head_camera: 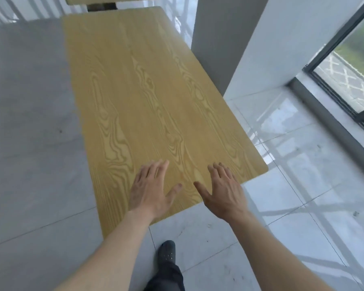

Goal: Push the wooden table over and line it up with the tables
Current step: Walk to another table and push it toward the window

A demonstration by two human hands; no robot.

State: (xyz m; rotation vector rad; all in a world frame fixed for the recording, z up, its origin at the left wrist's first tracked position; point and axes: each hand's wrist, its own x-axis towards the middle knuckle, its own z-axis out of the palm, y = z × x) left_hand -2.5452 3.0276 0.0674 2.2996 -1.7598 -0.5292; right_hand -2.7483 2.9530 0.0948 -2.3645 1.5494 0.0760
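Head view: best pushed evenly through both palms, steering the wooden table (147, 97) clear of the pillar (216, 38) (close on its right) toward the next table (109, 0) just beyond its far end. Left hand (150, 191) and right hand (223, 192) spread flat, fingers straight, over the near edge, gripping nothing; contact unclear.

No readable text, no labels, brands, numbers or signs — none anywhere

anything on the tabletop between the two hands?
No. In the head view the left hand and right hand lie open on the wooden table, with only bare wood grain between them.
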